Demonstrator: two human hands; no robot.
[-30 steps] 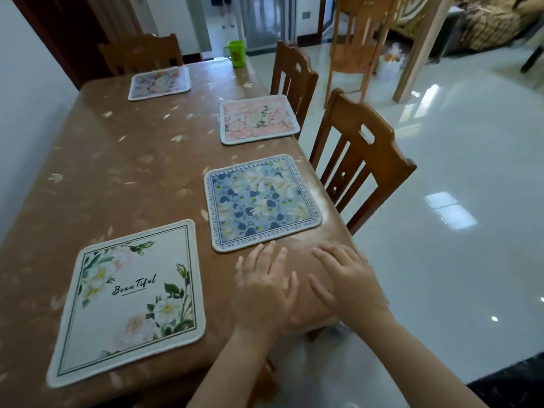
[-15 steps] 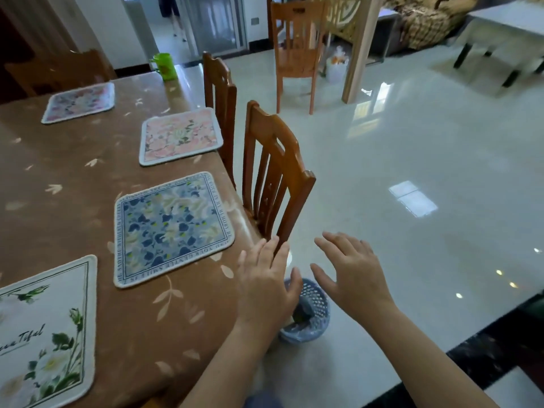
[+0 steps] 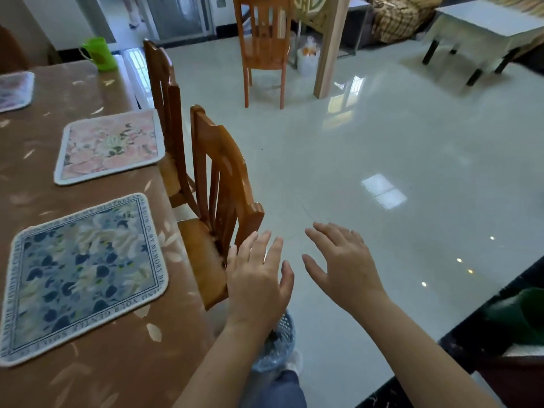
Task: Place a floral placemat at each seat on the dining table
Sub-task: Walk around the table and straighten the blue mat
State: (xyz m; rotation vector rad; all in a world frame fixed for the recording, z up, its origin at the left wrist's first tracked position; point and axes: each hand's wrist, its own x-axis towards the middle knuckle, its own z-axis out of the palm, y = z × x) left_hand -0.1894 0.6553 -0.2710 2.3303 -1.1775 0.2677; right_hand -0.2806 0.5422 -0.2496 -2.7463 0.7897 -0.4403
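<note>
Head view. Brown leaf-patterned bench, at left, carries a blue floral fabric placemat with lettered border, flat near the edge, and a pink floral fabric placemat, flat beyond it. Both mats are likely light, limp and not slippery, and best pinched at a corner. Slatted orange wooden chair faces the blue mat. Left hand: fingers straight, holding nothing, beside the chair. Right hand: spread, empty, over the floor.

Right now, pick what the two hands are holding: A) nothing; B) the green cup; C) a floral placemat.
A: the left hand and the right hand both show spread, relaxed fingers with nothing in them.
</note>
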